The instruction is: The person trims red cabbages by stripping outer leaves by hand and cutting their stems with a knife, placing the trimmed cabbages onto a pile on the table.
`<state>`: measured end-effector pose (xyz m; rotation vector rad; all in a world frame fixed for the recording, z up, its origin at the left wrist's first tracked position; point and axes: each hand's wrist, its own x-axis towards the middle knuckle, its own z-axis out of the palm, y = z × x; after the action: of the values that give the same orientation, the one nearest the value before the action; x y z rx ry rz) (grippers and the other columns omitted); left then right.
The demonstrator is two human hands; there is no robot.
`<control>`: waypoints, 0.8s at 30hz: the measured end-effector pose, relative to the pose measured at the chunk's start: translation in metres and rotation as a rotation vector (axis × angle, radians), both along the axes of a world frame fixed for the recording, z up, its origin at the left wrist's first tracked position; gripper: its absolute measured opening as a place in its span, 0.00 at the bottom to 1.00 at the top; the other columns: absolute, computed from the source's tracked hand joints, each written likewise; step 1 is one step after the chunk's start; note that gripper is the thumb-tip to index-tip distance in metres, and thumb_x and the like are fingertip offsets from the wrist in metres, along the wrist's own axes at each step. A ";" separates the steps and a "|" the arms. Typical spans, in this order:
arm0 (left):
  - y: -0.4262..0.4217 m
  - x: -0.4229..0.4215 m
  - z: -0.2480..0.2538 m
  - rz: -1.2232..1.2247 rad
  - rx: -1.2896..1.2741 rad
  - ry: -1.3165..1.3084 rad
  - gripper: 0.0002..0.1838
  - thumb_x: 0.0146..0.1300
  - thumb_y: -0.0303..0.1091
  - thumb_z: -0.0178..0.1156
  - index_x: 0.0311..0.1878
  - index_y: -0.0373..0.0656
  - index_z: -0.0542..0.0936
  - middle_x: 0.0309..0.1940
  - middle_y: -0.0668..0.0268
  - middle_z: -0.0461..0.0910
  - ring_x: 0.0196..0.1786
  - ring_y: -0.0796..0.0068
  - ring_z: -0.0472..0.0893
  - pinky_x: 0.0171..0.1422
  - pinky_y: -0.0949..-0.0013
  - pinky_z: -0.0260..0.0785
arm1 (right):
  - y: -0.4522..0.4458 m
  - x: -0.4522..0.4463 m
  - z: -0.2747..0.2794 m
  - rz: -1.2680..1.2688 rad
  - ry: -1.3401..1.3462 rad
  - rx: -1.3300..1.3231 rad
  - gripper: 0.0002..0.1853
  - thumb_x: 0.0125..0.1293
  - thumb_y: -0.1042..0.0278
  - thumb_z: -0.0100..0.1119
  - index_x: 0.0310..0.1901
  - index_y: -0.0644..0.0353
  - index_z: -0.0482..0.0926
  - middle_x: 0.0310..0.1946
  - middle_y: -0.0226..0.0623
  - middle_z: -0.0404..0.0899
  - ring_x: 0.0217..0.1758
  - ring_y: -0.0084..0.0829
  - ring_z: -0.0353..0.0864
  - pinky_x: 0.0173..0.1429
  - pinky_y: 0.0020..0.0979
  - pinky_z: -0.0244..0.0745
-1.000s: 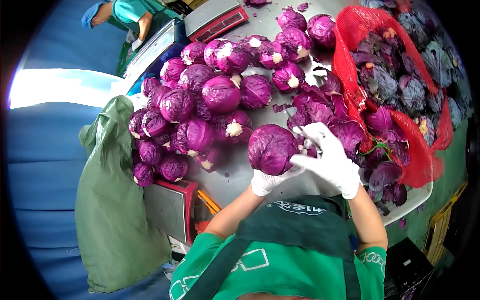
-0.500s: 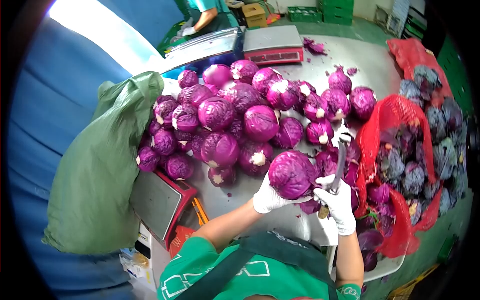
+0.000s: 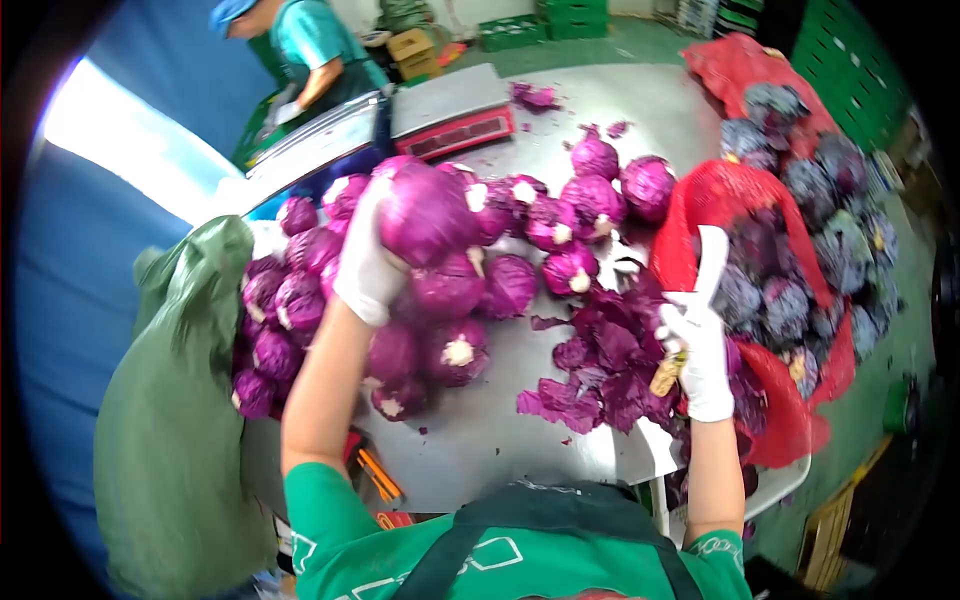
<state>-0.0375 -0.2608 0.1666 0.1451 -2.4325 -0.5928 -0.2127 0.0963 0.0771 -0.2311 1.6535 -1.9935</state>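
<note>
My left hand (image 3: 368, 268), in a white glove, is closed around a red cabbage (image 3: 430, 215). It holds the cabbage up over the heap of trimmed cabbages on the metal table; motion blurs it a little. In my gloved right hand (image 3: 704, 365) is a knife (image 3: 711, 258) with a broad blade pointing up and a light wooden-looking handle below the fist. Loose purple cabbage leaves (image 3: 610, 365) lie on the table just left of that hand. A trimmed cabbage (image 3: 459, 352) with a pale cut stem sits below the held one.
Red mesh sacks (image 3: 690, 215) with untrimmed cabbages (image 3: 785, 305) stand along the right edge. A red scale (image 3: 455, 128) is at the back. At left hangs a green sack (image 3: 175, 430). A co-worker (image 3: 315, 60) in green stands beyond the table. Orange-handled tool (image 3: 378, 474) lies near front.
My left hand has carried the cabbage up and left, from in front of me to above the heap. My right hand has moved away from it with the knife. The view has shifted right.
</note>
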 end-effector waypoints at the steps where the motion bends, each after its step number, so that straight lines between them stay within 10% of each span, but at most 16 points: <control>1: -0.050 0.003 -0.020 0.049 0.312 0.003 0.24 0.59 0.29 0.64 0.60 0.38 0.75 0.51 0.57 0.79 0.49 0.66 0.81 0.52 0.65 0.75 | -0.002 0.013 0.010 0.115 -0.050 0.092 0.15 0.66 0.69 0.64 0.52 0.66 0.79 0.30 0.29 0.79 0.25 0.16 0.76 0.27 0.19 0.68; 5: -0.169 -0.040 -0.042 0.351 0.966 0.123 0.26 0.68 0.36 0.57 0.69 0.50 0.72 0.57 0.55 0.77 0.49 0.68 0.79 0.50 0.65 0.76 | -0.019 0.062 -0.086 0.149 0.983 0.354 0.11 0.71 0.70 0.52 0.50 0.63 0.79 0.49 0.45 0.82 0.49 0.38 0.82 0.50 0.36 0.77; 6: -0.186 -0.046 -0.048 0.509 0.743 -0.045 0.30 0.65 0.46 0.58 0.69 0.48 0.72 0.55 0.53 0.79 0.51 0.63 0.81 0.53 0.62 0.74 | -0.030 0.067 -0.053 0.289 0.706 0.540 0.12 0.72 0.66 0.49 0.47 0.64 0.79 0.49 0.49 0.81 0.52 0.48 0.80 0.56 0.39 0.75; 9: -0.218 -0.064 -0.067 0.835 0.143 -0.425 0.45 0.57 0.70 0.60 0.67 0.43 0.74 0.54 0.47 0.82 0.55 0.51 0.82 0.61 0.55 0.72 | -0.044 0.072 -0.114 0.235 1.295 0.791 0.20 0.65 0.64 0.50 0.58 0.50 0.77 0.72 0.50 0.60 0.75 0.55 0.58 0.61 0.63 0.62; 16: -0.266 -0.073 -0.090 0.907 -0.166 -0.613 0.50 0.52 0.71 0.63 0.65 0.34 0.71 0.56 0.38 0.78 0.60 0.43 0.78 0.66 0.52 0.69 | -0.039 0.063 -0.132 0.543 0.992 1.096 0.29 0.65 0.64 0.52 0.69 0.34 0.71 0.77 0.48 0.52 0.80 0.54 0.49 0.74 0.70 0.44; 24: -0.218 -0.096 -0.078 1.000 -0.386 -0.741 0.56 0.50 0.73 0.62 0.74 0.43 0.62 0.63 0.44 0.74 0.63 0.44 0.76 0.67 0.51 0.68 | 0.102 0.103 -0.109 0.598 0.988 1.121 0.35 0.60 0.52 0.65 0.71 0.34 0.67 0.77 0.47 0.51 0.80 0.51 0.49 0.71 0.68 0.51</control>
<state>-0.1335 -0.4783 0.0884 1.5095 -2.6129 0.4616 -0.1098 0.1983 -0.0316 -1.1918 2.5528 -0.2723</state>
